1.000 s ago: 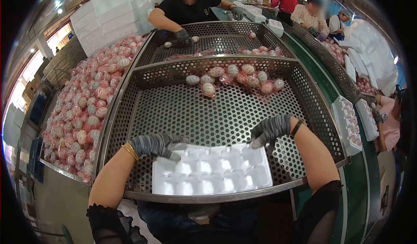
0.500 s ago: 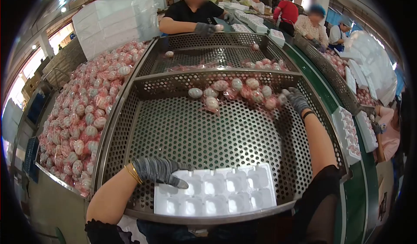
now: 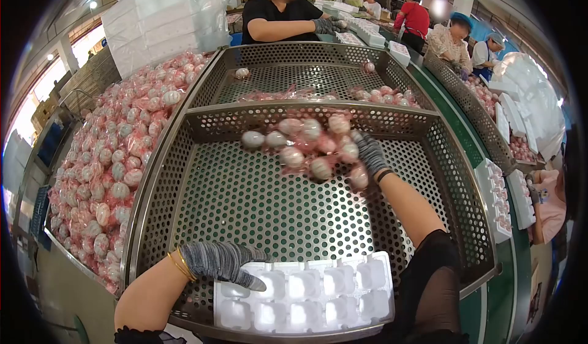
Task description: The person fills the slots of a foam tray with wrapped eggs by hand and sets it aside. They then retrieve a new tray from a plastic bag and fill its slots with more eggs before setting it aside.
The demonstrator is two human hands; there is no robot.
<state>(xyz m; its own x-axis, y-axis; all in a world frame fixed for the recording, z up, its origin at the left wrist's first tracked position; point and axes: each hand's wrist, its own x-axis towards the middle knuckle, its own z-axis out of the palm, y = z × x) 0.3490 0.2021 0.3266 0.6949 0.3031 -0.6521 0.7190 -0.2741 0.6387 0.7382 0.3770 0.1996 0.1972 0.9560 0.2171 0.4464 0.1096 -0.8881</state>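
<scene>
My left hand (image 3: 222,263), in a grey striped knit glove, grips the left end of a white foam tray (image 3: 315,263). The tray has two rows of pockets with nothing in them and rests at the near edge of the perforated metal bin (image 3: 245,215). Near the bin's back wall lies a loose cluster of pale wrapped eggs (image 3: 292,156) in clear and pink plastic film. My right hand (image 3: 369,152), gloved the same way, lies against the cluster's right side with fingers extended. Its fingertips are partly blurred and hidden by the eggs.
A large heap of wrapped eggs (image 3: 104,185) fills the left side. Behind the divider, a second bin section (image 3: 294,78) holds more eggs. A green conveyor (image 3: 456,130) runs along the right with filled foam trays (image 3: 493,200). A co-worker in black (image 3: 282,22) stands at the far end; others work beyond.
My right hand has swept left and slightly nearer, and the eggs have shifted and bunched with it. My left hand keeps hold of the tray. The far co-worker's hands have moved right, toward the conveyor.
</scene>
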